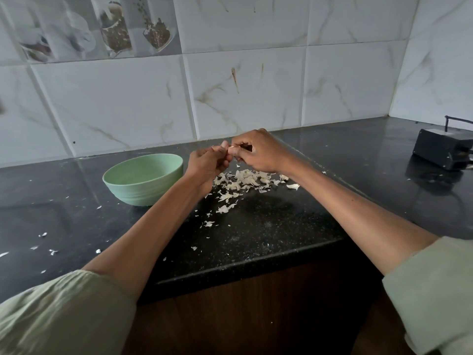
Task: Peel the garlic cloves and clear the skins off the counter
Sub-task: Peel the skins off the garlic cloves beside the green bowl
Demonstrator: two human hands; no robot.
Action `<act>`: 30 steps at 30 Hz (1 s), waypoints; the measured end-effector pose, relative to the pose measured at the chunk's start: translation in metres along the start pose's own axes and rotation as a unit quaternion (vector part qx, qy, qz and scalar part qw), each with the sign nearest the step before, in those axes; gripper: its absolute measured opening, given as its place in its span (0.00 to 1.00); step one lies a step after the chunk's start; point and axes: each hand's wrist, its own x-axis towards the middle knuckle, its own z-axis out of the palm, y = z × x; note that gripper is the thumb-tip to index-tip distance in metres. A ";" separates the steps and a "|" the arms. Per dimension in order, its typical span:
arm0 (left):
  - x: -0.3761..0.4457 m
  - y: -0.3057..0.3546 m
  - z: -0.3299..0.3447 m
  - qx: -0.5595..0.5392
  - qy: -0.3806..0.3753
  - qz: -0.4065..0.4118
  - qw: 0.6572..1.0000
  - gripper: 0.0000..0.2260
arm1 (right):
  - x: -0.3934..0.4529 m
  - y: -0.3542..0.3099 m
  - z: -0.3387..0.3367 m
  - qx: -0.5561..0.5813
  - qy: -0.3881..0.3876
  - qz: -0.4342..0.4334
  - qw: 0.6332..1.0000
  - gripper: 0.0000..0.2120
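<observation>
Garlic clove point(233, 149) sits pinched between both hands above the bench point(281, 226), the left hand point(208, 163) steadying it while the right hand point(258, 152) picks at its skin. Best to peel over the skins point(245, 179) so scraps fall together, keeping the bowl point(143, 179) free for clean cloves.

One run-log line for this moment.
phase: peeling | left hand + right hand: pinching garlic clove | skins: on counter | green bowl: left of hands
</observation>
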 end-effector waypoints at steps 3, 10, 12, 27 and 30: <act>-0.001 0.001 0.001 -0.035 -0.004 -0.026 0.999 0.06 | 0.000 -0.001 0.000 0.000 0.001 -0.014 1.000 0.14; 0.005 0.003 -0.005 -0.062 0.003 -0.028 0.998 0.05 | 0.002 0.008 0.003 0.017 -0.008 0.004 1.000 0.12; 0.006 0.002 -0.007 -0.032 0.017 -0.004 0.999 0.05 | 0.004 0.015 0.003 0.019 -0.017 0.021 0.999 0.11; 0.009 -0.004 -0.007 0.107 0.024 0.083 0.990 0.06 | 0.013 0.039 0.001 -0.061 -0.063 0.053 0.995 0.20; 0.010 -0.005 -0.006 0.117 0.034 0.088 0.989 0.07 | 0.013 0.038 -0.003 -0.053 -0.071 0.061 0.994 0.16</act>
